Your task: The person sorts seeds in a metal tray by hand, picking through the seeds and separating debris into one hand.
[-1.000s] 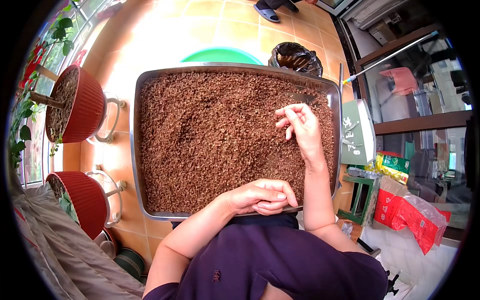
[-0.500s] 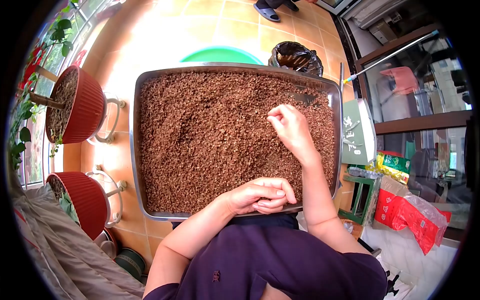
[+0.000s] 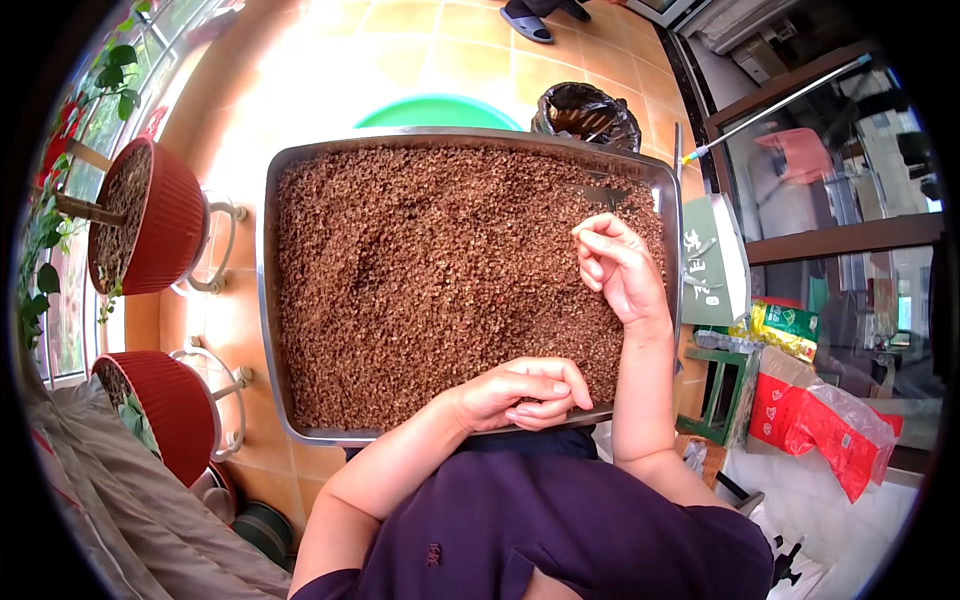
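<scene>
A large metal tray (image 3: 268, 300) lies in front of me, spread with small brown dried pieces (image 3: 430, 260). My left hand (image 3: 525, 393) rests at the tray's near edge, its fingers curled; what they hold, if anything, is hidden. Over the right part of the pieces is my right hand (image 3: 620, 268), thumb and forefinger pinched together. Anything between those fingertips is too small to make out. Near the tray's far right corner a patch of bare metal shows.
Beyond the tray are a green basin (image 3: 440, 110) and a black-lined bin (image 3: 588, 114). Red plant pots (image 3: 175, 215) stand at left. A green box (image 3: 712, 262) and a red bag (image 3: 815, 430) are at right. Another person's slippered foot (image 3: 527, 22) shows at the top.
My right hand moved left over the pieces with its fingers closed, then came back right and nearer to me. My left hand has stayed in place. The view has shifted slightly.
</scene>
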